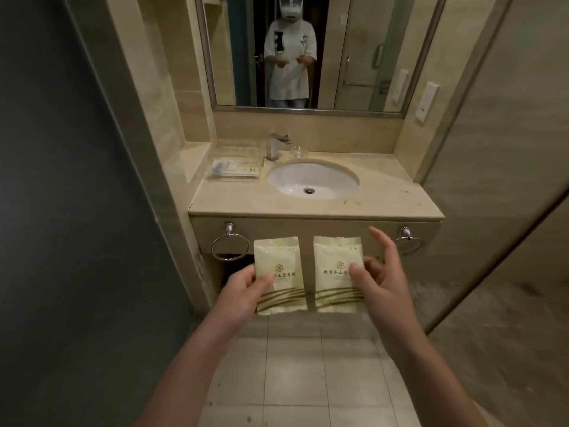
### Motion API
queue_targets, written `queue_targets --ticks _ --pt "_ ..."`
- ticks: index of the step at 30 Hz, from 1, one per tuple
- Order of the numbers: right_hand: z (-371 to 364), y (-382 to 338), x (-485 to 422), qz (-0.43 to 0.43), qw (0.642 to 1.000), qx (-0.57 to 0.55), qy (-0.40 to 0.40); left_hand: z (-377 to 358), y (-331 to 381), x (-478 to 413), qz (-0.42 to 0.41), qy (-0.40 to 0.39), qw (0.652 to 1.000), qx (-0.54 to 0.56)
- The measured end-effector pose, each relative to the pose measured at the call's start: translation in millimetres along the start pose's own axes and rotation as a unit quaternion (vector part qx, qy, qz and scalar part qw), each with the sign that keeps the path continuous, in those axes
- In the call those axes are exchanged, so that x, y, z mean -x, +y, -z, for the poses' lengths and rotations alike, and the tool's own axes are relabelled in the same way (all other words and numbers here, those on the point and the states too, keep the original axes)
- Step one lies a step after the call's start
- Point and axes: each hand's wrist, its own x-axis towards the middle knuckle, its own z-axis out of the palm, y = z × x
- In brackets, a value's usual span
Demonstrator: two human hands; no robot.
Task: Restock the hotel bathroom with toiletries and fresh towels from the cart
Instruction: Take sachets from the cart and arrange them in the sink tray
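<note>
Obs., head view, left to right.

Left towel ring (230,247) on the vanity front: bare, no towel. Above it, at the back-left corner of the vanity counter (385,192), a clear amenity tray (235,172) holds a few flat items; too small to identify.

My left hand (243,288) pinches the left sachet (278,274) at its lower left edge, thumb on the printed face, fingers behind. Sachet is upright, in the air in front of the vanity's front edge, not touching it.

Sink basin (312,180) mid-counter, faucet (275,146) and a small glass dish (299,151) behind it at the back edge.

My right hand (380,280) holds the right sachet (337,272) at its right edge, thumb on the face. The index finger is lifted free and pointing up, so the grip is loose. The two sachets sit side by side with a narrow gap, not touching.

Right towel ring (408,241): partly behind my fingers, looks bare.

Judgement: toiletry step in hand, carry phase, nothing placed yet. Next move calls for stepping closer and lifting both sachets over the front edge toward the back-left corner tray. Right grip should tighten first. Towels appear outstanding.
</note>
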Motion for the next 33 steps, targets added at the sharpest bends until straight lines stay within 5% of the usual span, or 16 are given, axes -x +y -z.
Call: queue_targets --ticks 9,23,33 --pt "-33 26 -131 0.020 1.000 -0.019 -0.005 22 20 -122 -0.008 0.026 0.999 -0.029" --pt "-45 50 -390 0.018 0.993 0.019 -0.119 6 66 -345 0.038 0.116 0.992 0.008" --pt "-73 73 -482 0.020 0.971 0.108 -0.214 9 67 -429 0.053 0.135 0.986 0.085"
